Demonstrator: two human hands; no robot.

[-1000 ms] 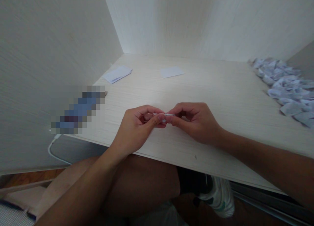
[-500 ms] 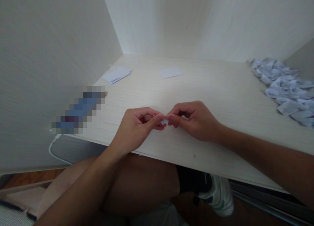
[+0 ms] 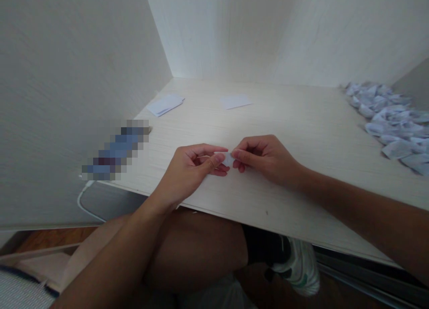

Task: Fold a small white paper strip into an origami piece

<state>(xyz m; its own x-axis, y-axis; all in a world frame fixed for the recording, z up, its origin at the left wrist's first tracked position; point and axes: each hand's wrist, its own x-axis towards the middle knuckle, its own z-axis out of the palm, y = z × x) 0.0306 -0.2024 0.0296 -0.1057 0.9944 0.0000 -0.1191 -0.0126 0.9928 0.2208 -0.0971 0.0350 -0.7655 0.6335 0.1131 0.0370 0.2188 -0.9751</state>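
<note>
A small folded piece of white paper is pinched between both my hands just above the near part of the pale wooden desk. My left hand grips its left end with thumb and forefinger, the other fingers curled. My right hand pinches its right end, fingers closed. Most of the paper is hidden by my fingertips.
A pile of several folded white paper pieces lies at the desk's right edge. Two flat paper slips rest at the back: one by the left wall, one near the middle. A white cable hangs at the left. My knees are under the desk.
The thin paper edge seen between my fingertips has turned into a small visible flap; my hands stayed together and shifted slightly. The camera tilted a little.
</note>
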